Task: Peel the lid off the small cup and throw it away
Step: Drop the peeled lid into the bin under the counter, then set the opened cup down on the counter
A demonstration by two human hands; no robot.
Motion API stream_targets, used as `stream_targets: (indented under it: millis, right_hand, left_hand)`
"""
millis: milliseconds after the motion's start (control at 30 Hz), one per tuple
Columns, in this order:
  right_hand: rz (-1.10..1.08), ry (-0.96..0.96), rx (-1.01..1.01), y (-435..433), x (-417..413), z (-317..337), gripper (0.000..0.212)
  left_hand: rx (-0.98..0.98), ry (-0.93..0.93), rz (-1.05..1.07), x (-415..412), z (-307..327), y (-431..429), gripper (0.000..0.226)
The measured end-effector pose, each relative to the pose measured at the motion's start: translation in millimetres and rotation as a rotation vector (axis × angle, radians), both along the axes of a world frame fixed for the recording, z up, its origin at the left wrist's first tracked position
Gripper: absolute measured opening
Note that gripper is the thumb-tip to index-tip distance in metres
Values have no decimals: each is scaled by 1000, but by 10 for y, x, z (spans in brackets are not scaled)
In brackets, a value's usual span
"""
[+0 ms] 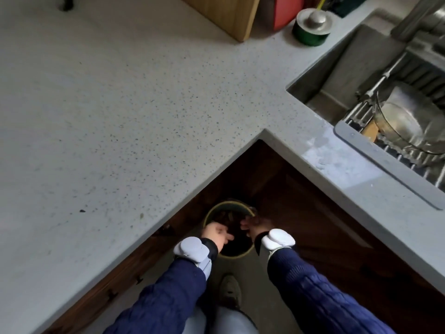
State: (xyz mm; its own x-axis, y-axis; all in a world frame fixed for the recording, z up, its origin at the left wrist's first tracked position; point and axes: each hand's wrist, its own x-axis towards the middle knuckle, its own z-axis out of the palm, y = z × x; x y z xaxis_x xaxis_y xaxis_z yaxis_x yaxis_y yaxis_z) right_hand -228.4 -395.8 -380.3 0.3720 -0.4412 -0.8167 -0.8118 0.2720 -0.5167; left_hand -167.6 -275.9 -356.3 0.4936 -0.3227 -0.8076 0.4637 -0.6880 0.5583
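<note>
Both my hands hang low over a round, green-rimmed trash bin (209,214) on the floor in the counter's inner corner. My right hand (254,225) is curled around something small and translucent, which looks like the small cup (251,209), held over the bin's far right rim. My left hand (216,233) is over the bin's left side with its fingertips pinched together and pointing toward the right hand. The light is too dim to show whether the lid is between those fingers. The two hands are a short gap apart.
A grey speckled L-shaped countertop (120,104) surrounds the corner, with dark wooden cabinet fronts (313,213) below. A sink (349,75) holding a rack and a glass bowl (409,116) is at the right. A wooden board (224,15) and a green tin (311,27) stand at the back. My shoe (230,291) is behind the bin.
</note>
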Motion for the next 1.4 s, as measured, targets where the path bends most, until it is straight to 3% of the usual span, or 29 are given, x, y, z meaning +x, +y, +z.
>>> stream_targets:
  millis: [267, 433, 600, 800, 1033, 1400]
  right_hand:
    - [105, -42, -211, 138, -52, 1043, 24]
    - [59, -126, -253, 205, -35, 1686, 22]
    - [199, -225, -330, 325, 99, 2214, 26]
    - [412, -311, -350, 722, 519, 2621, 27]
    - [662, -418, -245, 1519, 1137, 2837, 18]
    - [727, -510, -140, 2453, 1878, 2814, 18]
  left_hand:
    - [-108, 69, 5, -16, 921, -6, 30]
    - [-131, 0, -4, -64, 1541, 22, 24]
    - [-106, -115, -7, -41, 2013, 292, 30]
    - [-161, -56, 270, 183, 2385, 733, 28]
    - [-163, -162, 506, 590, 2520, 1565, 32]
    - [7, -399, 916, 965, 2454, 2871, 21]
